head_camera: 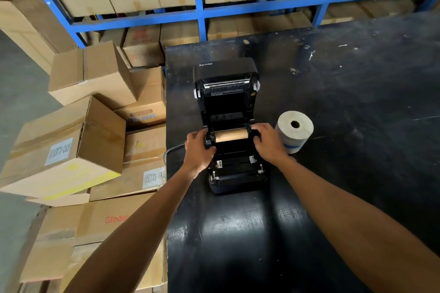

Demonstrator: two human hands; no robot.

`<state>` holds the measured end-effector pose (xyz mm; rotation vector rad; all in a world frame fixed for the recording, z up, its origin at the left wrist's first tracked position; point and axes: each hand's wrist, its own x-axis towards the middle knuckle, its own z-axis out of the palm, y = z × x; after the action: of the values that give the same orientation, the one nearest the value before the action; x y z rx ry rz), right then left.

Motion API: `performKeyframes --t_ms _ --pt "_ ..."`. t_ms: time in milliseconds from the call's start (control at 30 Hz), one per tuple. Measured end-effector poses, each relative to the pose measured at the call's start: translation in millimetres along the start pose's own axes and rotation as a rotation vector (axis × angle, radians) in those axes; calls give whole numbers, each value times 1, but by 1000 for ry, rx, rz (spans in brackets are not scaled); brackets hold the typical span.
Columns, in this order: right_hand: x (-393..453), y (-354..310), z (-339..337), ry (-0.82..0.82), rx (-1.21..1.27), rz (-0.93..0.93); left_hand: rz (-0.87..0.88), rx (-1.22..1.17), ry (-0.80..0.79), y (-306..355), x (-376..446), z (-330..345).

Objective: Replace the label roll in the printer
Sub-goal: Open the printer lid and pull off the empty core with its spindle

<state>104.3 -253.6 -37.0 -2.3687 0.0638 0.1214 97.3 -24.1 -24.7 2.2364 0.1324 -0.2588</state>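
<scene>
I reach both arms out over the black table (238, 233). My left hand (198, 150) and right hand (267, 141) curl around the two ends of the brown empty core (231, 135) inside the open printer (229, 126). The new label roll (295, 131) stands just right of it.

Printer (228, 126) open on black worktop (357, 126); left hand (198, 150), right hand (267, 141) grip ends of bare cardboard core (231, 135); full label roll (295, 131) just beside right hand.
</scene>
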Motion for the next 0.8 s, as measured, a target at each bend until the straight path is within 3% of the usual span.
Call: performKeyframes --t_ms 167,400,567,800 --pt "5 6 7 106 -103 -46 156 249 -9 -1 24 -5" --pt "8 4 14 162 -269 -111 166 166 19 -15 31 -5" --pt "10 -8 4 156 141 -50 117 -161 42 -5 25 -9" --pt "-5 -19 -6 232 593 153 95 -384 -18 20 -3 -4"
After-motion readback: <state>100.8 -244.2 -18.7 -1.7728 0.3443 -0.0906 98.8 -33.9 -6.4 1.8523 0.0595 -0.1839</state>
